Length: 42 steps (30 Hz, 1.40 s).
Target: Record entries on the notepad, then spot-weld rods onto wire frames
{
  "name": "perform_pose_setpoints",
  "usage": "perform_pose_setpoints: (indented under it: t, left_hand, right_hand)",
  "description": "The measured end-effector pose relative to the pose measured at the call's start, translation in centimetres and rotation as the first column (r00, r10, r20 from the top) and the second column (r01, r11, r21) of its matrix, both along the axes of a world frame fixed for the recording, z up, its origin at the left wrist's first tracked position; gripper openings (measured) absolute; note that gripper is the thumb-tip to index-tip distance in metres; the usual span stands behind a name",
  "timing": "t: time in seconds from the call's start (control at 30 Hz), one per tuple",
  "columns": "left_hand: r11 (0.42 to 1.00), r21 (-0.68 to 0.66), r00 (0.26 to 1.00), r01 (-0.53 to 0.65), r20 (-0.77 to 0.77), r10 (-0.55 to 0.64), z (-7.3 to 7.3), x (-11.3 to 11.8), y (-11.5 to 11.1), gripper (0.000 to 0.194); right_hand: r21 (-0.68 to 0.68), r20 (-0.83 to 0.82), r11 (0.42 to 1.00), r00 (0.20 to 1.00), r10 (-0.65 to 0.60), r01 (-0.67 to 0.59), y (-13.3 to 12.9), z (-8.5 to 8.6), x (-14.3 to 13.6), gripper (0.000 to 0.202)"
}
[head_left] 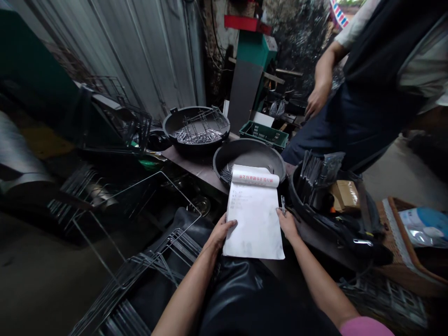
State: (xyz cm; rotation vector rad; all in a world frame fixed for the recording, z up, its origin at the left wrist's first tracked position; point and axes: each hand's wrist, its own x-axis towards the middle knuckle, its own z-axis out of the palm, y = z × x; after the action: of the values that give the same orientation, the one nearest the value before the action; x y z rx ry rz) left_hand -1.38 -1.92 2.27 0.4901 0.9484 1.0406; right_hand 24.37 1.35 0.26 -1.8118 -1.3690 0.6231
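A white paper pad (254, 224) is held up in front of me, its top sheet rolled back and showing red print. Faint handwriting lies on the upper part of the page. My left hand (222, 230) grips the pad's left edge, thumb on the page. At the right edge, my right hand (287, 224) holds the pad too, with a pen (283, 204) sticking up from the fingers. Behind the pad, and partly covered by it, sits a wide dark pan (259, 156) with some metal pieces in it.
Another pan (196, 114) holds wire pieces beside a green basket (264, 133). Bent wire frames (161, 252) fill the left side near my lap. To the right are a black tub (297, 196) with dark rods and a wicker basket (402, 261). A person (350, 102) stands at the back right.
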Motion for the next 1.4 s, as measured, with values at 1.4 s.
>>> perform_pose_setpoints:
  t: [1.4]
  left_hand:
    - [0.997, 0.071, 0.997, 0.031, 0.073, -0.037, 0.2, -0.1, 0.2, 0.073]
  right_hand:
    - [0.157, 0.544, 0.986, 0.829, -0.133, 0.055, 7.3, 7.0, -2.9, 0.043]
